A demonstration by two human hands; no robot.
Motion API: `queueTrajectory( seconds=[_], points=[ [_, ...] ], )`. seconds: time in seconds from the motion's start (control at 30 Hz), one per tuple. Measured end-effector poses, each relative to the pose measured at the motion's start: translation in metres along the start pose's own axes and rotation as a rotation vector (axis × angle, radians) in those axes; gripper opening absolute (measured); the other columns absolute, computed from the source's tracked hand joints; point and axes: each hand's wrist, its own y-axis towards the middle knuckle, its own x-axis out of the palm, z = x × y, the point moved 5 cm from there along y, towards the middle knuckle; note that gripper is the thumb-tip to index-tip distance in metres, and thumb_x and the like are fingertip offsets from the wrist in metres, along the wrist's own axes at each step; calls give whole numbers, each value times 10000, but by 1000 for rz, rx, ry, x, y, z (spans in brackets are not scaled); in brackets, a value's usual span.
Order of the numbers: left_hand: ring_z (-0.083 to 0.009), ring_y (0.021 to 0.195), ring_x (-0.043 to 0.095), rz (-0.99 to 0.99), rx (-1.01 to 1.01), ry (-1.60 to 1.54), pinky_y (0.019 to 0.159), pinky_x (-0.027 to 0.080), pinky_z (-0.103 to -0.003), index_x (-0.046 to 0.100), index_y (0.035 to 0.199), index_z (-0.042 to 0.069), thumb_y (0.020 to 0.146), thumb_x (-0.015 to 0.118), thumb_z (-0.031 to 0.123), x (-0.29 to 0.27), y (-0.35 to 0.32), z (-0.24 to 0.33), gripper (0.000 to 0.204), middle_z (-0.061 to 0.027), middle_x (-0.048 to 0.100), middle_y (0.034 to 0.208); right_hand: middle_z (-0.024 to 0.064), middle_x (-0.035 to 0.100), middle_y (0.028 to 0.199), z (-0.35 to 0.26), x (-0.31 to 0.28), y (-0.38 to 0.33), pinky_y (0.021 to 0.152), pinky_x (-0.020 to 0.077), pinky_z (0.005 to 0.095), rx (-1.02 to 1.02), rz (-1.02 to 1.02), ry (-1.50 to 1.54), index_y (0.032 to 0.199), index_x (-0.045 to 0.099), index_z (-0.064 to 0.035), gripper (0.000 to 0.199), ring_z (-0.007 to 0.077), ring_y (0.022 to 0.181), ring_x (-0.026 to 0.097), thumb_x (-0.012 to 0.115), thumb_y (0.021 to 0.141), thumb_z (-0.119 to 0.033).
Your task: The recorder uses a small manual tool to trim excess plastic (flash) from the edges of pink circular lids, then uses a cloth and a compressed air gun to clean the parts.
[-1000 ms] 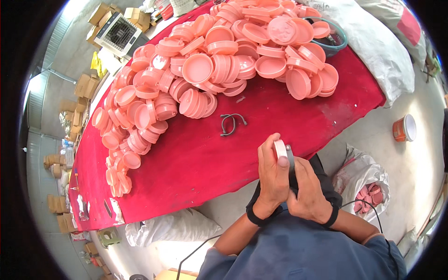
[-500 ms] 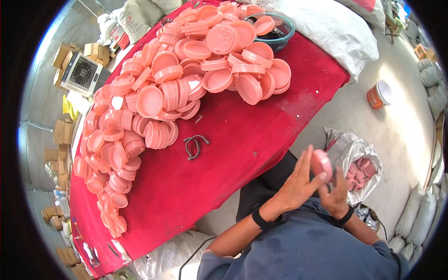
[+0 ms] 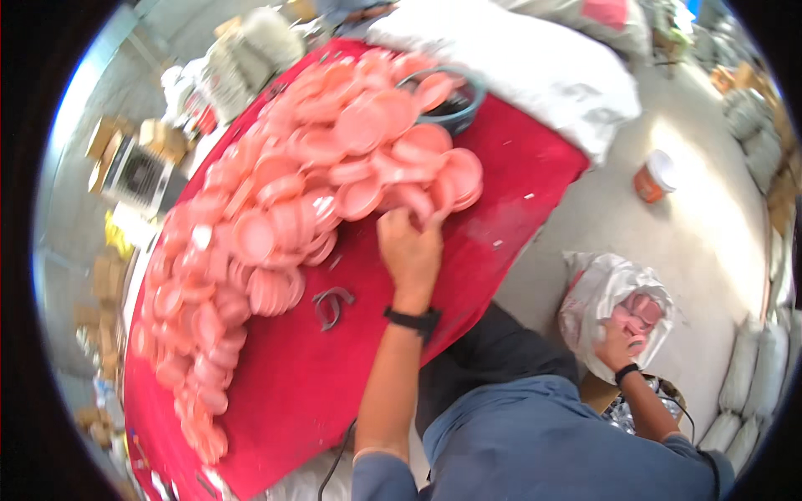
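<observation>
A large heap of round pink plastic lids [image 3: 361,123] covers the far and left part of the red-covered table [image 3: 468,275]. My left hand [image 3: 411,255] reaches to the heap's near edge, its fingers closed on the rim of one pink lid [image 3: 407,199]. Down to the right, my right hand [image 3: 616,346] is at the mouth of a white sack [image 3: 589,313] with several pink lids [image 3: 642,309] inside. Its fingers are blurred among those lids, so whether it grips one is unclear. Left of my left hand, a grey curved strap-like piece [image 3: 330,307] lies on the cloth.
A teal basket [image 3: 464,117] with dark things in it stands at the heap's far right. Behind it lies a big white sack [image 3: 535,58]. An orange-and-white bucket [image 3: 656,177] stands on the floor. An open box [image 3: 597,392] with shiny contents sits below the lid sack.
My hands, together around a pink lid before, have parted. The left has moved up and left to the heap; the right has gone down to the sack. The view has shifted a little.
</observation>
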Motion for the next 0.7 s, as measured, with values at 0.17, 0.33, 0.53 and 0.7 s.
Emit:
queueTrajectory(
  seconds=[0.17,0.33,0.53,0.7],
  points=[
    [-281,847,615,62,-79,-211,787,503,-443,644,1007,-29,1061,681,185,-27,-10,11,223,-140,633,885,279,717,1258,-110,3,32,1045,543,507,-175,12,144,1223,723,29,408,464,1168,684,777,899,-213],
    [-184,871,682,225,-549,-670,691,578,-357,657,1097,-3,1138,586,238,-82,-41,-61,255,-83,711,1064,253,746,1183,-199,-32,55,986,578,480,-159,-13,421,1178,760,9,318,426,1078,729,753,924,-182],
    [-295,1175,735,134,-849,-999,908,682,-500,638,1422,-9,1144,577,287,-119,-99,-81,411,-131,710,1303,209,786,1084,-330,-96,80,937,607,416,-399,-4,598,1125,780,16,202,342,1027,774,733,955,-84],
    [-283,1187,737,124,-807,-1156,983,646,-521,643,1396,-48,1171,549,328,-142,-136,-67,448,-156,727,1340,150,793,1067,-403,-73,102,871,614,348,-417,-282,871,1168,775,18,208,225,980,780,718,974,-29]
  ],
)
